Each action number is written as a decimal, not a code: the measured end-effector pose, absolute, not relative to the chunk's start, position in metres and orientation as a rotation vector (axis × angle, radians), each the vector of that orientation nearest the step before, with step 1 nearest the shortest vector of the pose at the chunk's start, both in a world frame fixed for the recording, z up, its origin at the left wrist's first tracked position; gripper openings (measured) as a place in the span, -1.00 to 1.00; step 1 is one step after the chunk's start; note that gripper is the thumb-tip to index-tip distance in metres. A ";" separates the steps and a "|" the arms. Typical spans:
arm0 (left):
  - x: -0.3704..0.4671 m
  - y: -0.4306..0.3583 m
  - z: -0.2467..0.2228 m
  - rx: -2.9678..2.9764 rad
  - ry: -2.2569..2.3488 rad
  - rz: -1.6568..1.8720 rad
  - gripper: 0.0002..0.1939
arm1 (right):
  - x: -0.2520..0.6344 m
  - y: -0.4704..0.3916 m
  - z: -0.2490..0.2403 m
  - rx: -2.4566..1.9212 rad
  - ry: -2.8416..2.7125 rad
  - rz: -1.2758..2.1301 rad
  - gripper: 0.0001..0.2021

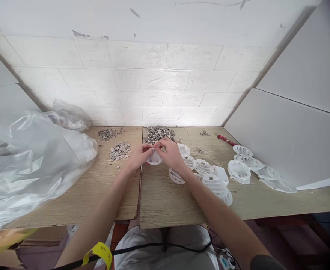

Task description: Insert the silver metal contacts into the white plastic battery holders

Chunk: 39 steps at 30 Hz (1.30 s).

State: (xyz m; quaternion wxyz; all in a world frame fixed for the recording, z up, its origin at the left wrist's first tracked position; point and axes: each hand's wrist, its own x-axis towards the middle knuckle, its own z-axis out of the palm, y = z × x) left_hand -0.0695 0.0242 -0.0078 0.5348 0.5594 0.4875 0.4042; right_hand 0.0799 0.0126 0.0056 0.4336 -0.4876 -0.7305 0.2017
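Note:
Both hands meet over the middle of the table, near a heap of small metal parts [159, 134]. Between them is a round white plastic piece [154, 158] with slots. My left hand [141, 154] pinches its upper left edge. The fingers of my right hand [169, 152] are pressed together at its top edge, touching my left fingertips. Anything small between the fingertips is too tiny to make out. Similar white slotted pieces [202, 167] lie right of and partly under my right forearm.
Two piles of small metal parts [120, 151] lie on the left board. A large clear plastic bag [38, 150] covers the far left. More white pieces [239, 170] and a red tool [226, 140] are at the right. A black cable crosses my lap.

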 end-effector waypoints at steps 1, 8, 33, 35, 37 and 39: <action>-0.069 0.024 -0.007 1.273 1.143 0.978 -0.83 | 0.079 0.014 0.002 -1.208 -1.800 0.520 -0.88; -0.069 0.016 0.003 0.916 0.726 0.895 -0.70 | 0.088 0.007 -0.004 -1.206 -1.487 0.598 -0.85; -0.063 0.020 -0.015 0.967 0.657 1.042 -0.58 | 0.100 0.010 -0.007 -1.060 -1.337 0.926 -0.81; -0.063 0.020 -0.015 0.984 0.670 1.045 -0.57 | 0.101 0.010 -0.007 -1.080 -1.340 0.908 -0.80; -0.064 0.020 -0.015 1.009 0.694 1.041 -0.58 | 0.101 0.010 -0.007 -1.096 -1.334 0.912 -0.80; -0.064 0.020 -0.015 1.036 0.704 1.030 -0.58 | 0.101 0.009 -0.007 -1.110 -1.332 0.910 -0.80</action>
